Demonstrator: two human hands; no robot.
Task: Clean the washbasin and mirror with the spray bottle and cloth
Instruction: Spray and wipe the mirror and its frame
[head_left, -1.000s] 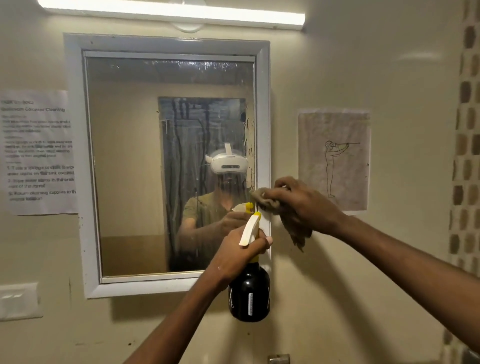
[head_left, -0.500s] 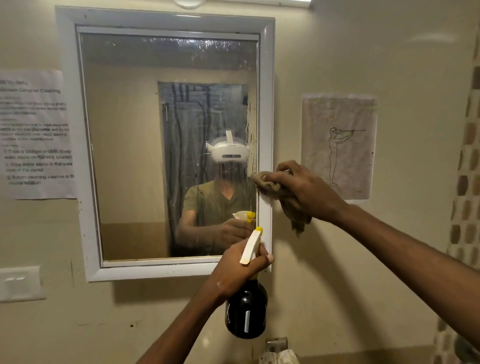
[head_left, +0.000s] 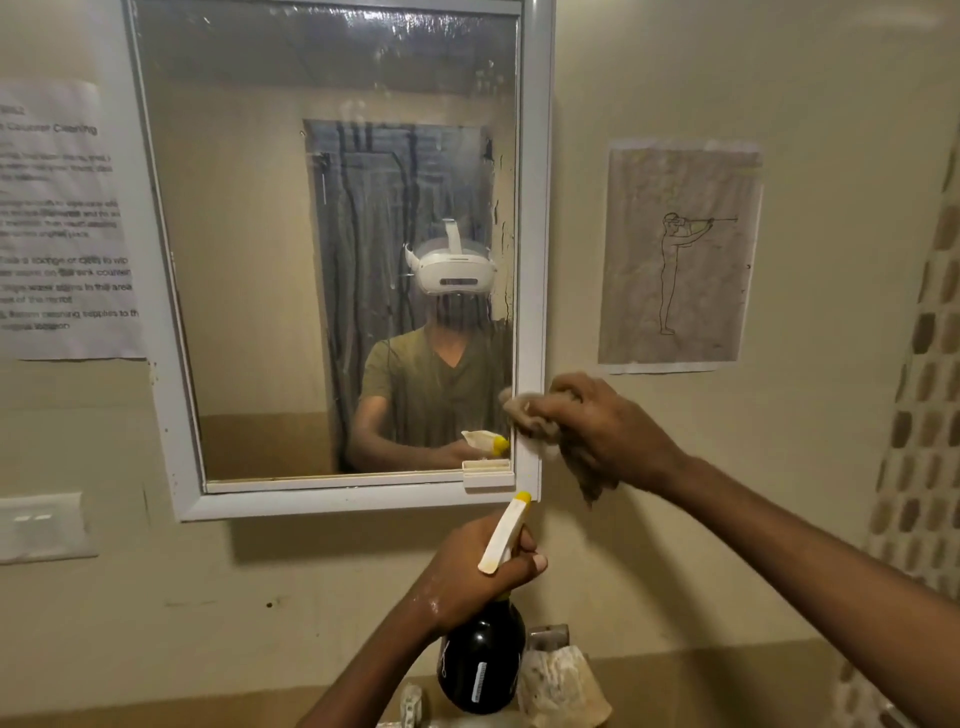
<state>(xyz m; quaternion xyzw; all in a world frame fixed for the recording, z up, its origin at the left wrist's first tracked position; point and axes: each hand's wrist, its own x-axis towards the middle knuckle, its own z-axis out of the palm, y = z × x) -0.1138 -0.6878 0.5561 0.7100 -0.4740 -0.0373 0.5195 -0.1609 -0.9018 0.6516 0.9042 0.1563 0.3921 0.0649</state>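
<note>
Your right hand (head_left: 608, 436) bunches the cloth (head_left: 535, 421) on the mirror (head_left: 332, 260) frame's right edge; the glass lies leftward. Your left hand (head_left: 467, 571) grips the bottle (head_left: 480, 660) below.

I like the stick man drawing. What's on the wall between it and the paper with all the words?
The mirror in its white frame hangs between the drawing and the printed notice, seen in the head view.

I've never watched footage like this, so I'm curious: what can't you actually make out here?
- Washbasin: head view, cut off by the bottom edge.
- Spray bottle neck: covered by the left hand.
- Cloth: mostly bunched inside the right hand.
- Printed notice: blurred, cut by the left edge.
- Mirror top: cropped.
</note>
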